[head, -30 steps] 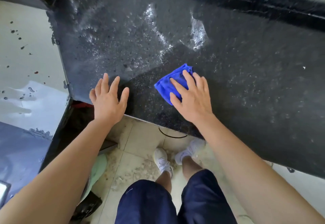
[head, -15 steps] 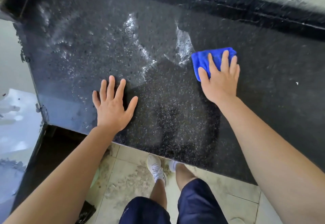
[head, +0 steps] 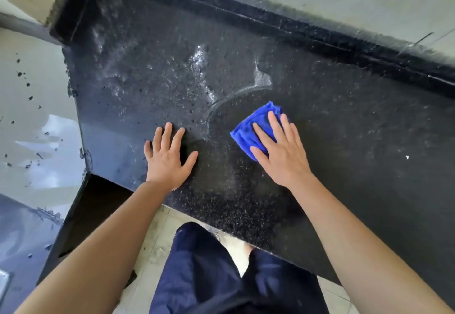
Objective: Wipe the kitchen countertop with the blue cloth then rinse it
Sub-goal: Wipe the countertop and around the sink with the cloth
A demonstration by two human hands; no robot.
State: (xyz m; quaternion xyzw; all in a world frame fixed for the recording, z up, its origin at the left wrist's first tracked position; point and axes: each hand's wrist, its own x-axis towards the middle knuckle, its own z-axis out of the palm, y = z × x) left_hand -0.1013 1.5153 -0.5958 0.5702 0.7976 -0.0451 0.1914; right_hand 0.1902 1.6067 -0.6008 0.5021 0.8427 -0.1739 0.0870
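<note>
Right hand (head: 283, 156) is flat, fingers straight and a bit spread, pressing down on the folded blue microfibre cloth (head: 248, 130). The cloth sits under the fingers and pokes out past the fingertips and on the thumb side, so only those parts show. Left hand (head: 167, 158) is flat too, fingers splayed, palm down right on the black speckled stone counter (head: 357, 136) near its front edge, a little way left of the cloth. Wet whitish smears (head: 200, 67) shine on the counter beyond both hands, and a curved wipe mark (head: 221, 103) sits just past the cloth. Dark blue shorts (head: 204, 269) show below.
</note>
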